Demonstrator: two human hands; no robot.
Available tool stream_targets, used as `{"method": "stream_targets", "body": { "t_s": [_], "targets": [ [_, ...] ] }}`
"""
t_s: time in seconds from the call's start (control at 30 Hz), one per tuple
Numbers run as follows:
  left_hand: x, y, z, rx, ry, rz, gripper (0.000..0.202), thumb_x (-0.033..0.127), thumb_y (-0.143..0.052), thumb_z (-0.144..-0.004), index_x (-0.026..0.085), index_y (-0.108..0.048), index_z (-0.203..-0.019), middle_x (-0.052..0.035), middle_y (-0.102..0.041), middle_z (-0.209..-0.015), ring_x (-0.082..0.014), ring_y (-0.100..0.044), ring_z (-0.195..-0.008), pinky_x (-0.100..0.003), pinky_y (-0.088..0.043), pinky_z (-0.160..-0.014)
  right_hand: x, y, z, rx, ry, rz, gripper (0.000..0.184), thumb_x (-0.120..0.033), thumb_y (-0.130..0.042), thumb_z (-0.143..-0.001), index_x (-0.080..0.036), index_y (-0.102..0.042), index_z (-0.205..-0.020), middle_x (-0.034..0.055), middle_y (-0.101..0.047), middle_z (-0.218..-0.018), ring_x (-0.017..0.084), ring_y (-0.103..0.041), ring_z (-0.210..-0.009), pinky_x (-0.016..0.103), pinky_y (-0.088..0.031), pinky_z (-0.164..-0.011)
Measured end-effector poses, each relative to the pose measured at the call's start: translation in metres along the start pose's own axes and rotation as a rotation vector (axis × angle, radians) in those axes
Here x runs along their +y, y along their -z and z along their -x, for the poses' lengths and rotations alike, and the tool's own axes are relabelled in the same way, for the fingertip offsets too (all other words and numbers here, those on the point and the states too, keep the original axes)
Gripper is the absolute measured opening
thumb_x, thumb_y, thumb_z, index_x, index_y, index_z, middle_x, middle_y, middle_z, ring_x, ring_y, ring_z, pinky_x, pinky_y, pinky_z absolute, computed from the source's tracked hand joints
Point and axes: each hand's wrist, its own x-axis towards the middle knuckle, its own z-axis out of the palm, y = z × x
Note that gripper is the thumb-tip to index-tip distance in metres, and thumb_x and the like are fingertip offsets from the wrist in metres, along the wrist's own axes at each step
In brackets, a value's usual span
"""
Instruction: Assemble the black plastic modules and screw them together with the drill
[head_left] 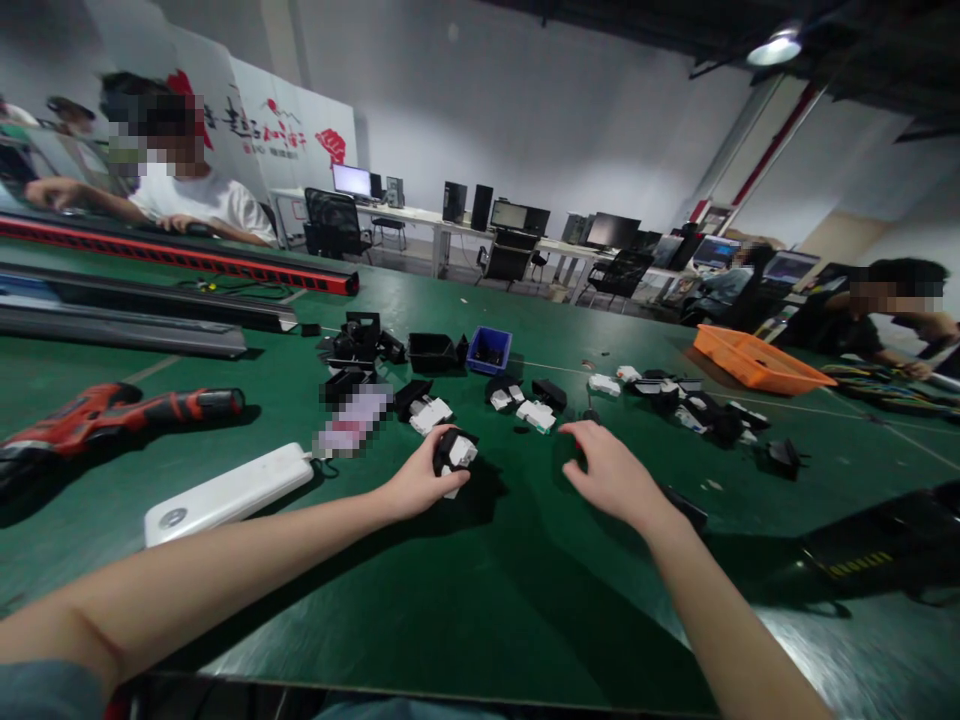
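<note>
My left hand (421, 477) is closed around a small black-and-white plastic part (461, 453), held just above the green table (517, 620). To its right, my right hand (606, 468) hovers with thumb and fingers apart and nothing visible between them. A small dark object (590, 412) lies just beyond its fingertips, too blurred to name. Ahead of both hands lie similar parts: a white block with a black housing (431, 414), another white block (536, 415) and a black-and-white piece (504, 395).
At left are a red-and-black power drill (112, 420), a white power strip (232, 490) and long metal rails (150, 325). A blue bin (490, 350) and black bin (433, 352) stand ahead. An orange tray (757, 360) and black cylindrical object (885, 545) are right. Other people sit around.
</note>
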Motion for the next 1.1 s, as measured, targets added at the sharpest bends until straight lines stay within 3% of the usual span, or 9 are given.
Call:
{"method": "stream_targets", "body": {
  "t_s": [0.13,0.27,0.47,0.57,0.67,0.77,0.87,0.97,1.1],
  "targets": [
    [0.004,0.0,0.001,-0.005,0.028,0.012,0.064,0.03,-0.068,-0.074,0.017,-0.039,-0.129,-0.0082,-0.059,-0.114,-0.0254,-0.058,-0.106,-0.04,-0.048,-0.093,0.068,0.004,0.011,-0.199,-0.283,0.214,0.063,-0.037,-0.059,-0.077,-0.013,-0.047,-0.134,0.021,-0.05,-0.134,0.036,-0.054,-0.115,0.046,-0.043,-0.093],
    [0.01,0.0,0.002,0.008,0.08,0.044,0.065,0.029,-0.068,-0.074,0.018,-0.039,-0.13,-0.0084,-0.061,-0.111,-0.0236,-0.061,-0.097,-0.036,-0.052,-0.08,0.094,-0.008,0.017,-0.361,-0.381,0.142,0.058,-0.037,-0.061,-0.076,-0.015,-0.051,-0.129,0.0188,-0.061,-0.117,0.031,-0.064,-0.099,0.037,-0.048,-0.077],
    [0.005,-0.005,0.0,0.057,0.158,0.173,0.064,0.033,-0.07,-0.074,0.02,-0.04,-0.129,-0.0042,-0.058,-0.096,-0.0128,-0.057,-0.063,-0.023,-0.046,-0.047,0.099,-0.016,0.014,-0.287,-0.429,0.054,0.051,-0.051,-0.062,-0.075,-0.016,-0.06,-0.112,0.0158,-0.069,-0.096,0.032,-0.067,-0.085,0.035,-0.045,-0.064],
    [-0.002,-0.005,-0.003,0.106,0.173,0.315,0.064,0.035,-0.069,-0.075,0.022,-0.037,-0.13,0.0008,-0.055,-0.084,-0.01,-0.053,-0.054,-0.02,-0.042,-0.041,0.1,-0.013,0.016,-0.169,-0.458,-0.019,0.05,-0.05,-0.066,-0.072,-0.018,-0.062,-0.109,0.0147,-0.069,-0.095,0.034,-0.066,-0.087,0.037,-0.045,-0.067],
    [-0.005,0.0,-0.007,0.144,0.163,0.307,0.061,0.037,-0.068,-0.077,0.023,-0.037,-0.128,0.0016,-0.053,-0.08,-0.0102,-0.053,-0.052,-0.019,-0.041,-0.037,0.089,-0.009,0.019,0.061,-0.398,-0.281,0.046,-0.041,-0.071,-0.068,-0.018,-0.06,-0.107,0.011,-0.069,-0.093,0.03,-0.064,-0.085,0.038,-0.046,-0.073],
    [-0.003,0.006,-0.012,0.211,0.148,0.193,0.059,0.036,-0.069,-0.076,0.023,-0.038,-0.124,0.0025,-0.052,-0.079,-0.0058,-0.046,-0.043,-0.017,-0.036,-0.033,0.056,-0.01,0.022,0.278,-0.328,-0.827,0.041,-0.038,-0.072,-0.07,-0.02,-0.058,-0.104,0.0069,-0.065,-0.089,0.024,-0.061,-0.079,0.037,-0.049,-0.073],
    [-0.004,0.01,-0.017,0.283,0.139,0.166,0.057,0.034,-0.069,-0.076,0.024,-0.038,-0.123,0.0031,-0.052,-0.081,-0.0039,-0.041,-0.04,-0.018,-0.035,-0.033,0.014,-0.018,0.029,0.16,-0.247,-1.431,0.035,-0.034,-0.065,-0.076,-0.024,-0.057,-0.108,0.0044,-0.06,-0.098,0.017,-0.058,-0.072,0.034,-0.05,-0.069],
    [-0.009,0.016,-0.022,0.331,0.135,0.128,0.058,0.032,-0.068,-0.075,0.024,-0.038,-0.123,0.0013,-0.055,-0.087,-0.0063,-0.047,-0.047,-0.021,-0.041,-0.04,-0.016,-0.033,0.039,-0.113,-0.229,-1.823,0.027,-0.034,-0.058,-0.078,-0.02,-0.061,-0.1,0.0037,-0.056,-0.087,0.013,-0.052,-0.059,0.029,-0.046,-0.058],
    [-0.017,0.025,-0.028,0.429,0.016,-0.041,0.06,0.026,-0.07,-0.07,0.022,-0.041,-0.123,-0.0036,-0.059,-0.102,-0.018,-0.061,-0.083,-0.034,-0.053,-0.075,-0.03,-0.056,0.048,-0.408,-0.244,-2.06,0.03,-0.034,-0.055,-0.078,-0.013,-0.064,-0.097,0.0059,-0.056,-0.083,0.01,-0.048,-0.052,0.026,-0.041,-0.051]
  ]
}}
